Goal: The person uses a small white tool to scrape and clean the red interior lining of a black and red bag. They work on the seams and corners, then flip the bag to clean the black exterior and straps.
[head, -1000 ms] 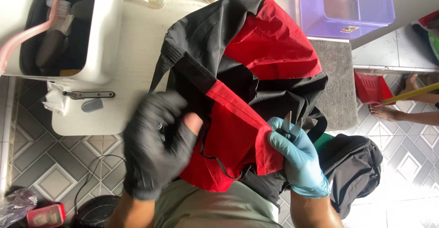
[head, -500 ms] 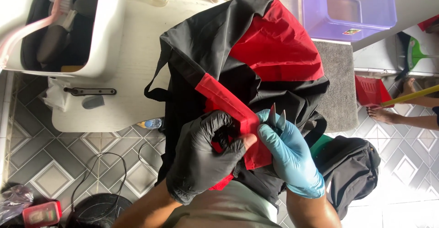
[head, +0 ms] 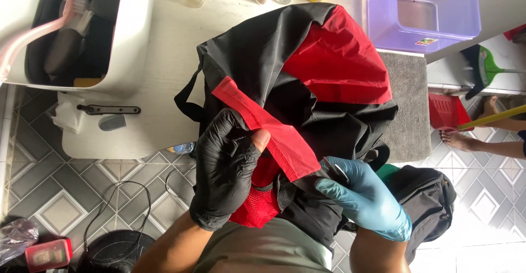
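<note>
Hands grip a black and red bag on the table. Left hand pinches its red strip; right hand clutches black fabric.

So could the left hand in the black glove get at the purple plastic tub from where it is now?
Probably not without letting go. The left hand grips the red strap of the black and red bag, and the bag's bulk lies between it and the purple tub at the far right.

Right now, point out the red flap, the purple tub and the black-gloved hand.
red flap (head: pixel 263 128), head view, middle of the strip.
purple tub (head: pixel 471 10), head view, right wall.
black-gloved left hand (head: pixel 224 169), head view, back of the hand.
</note>
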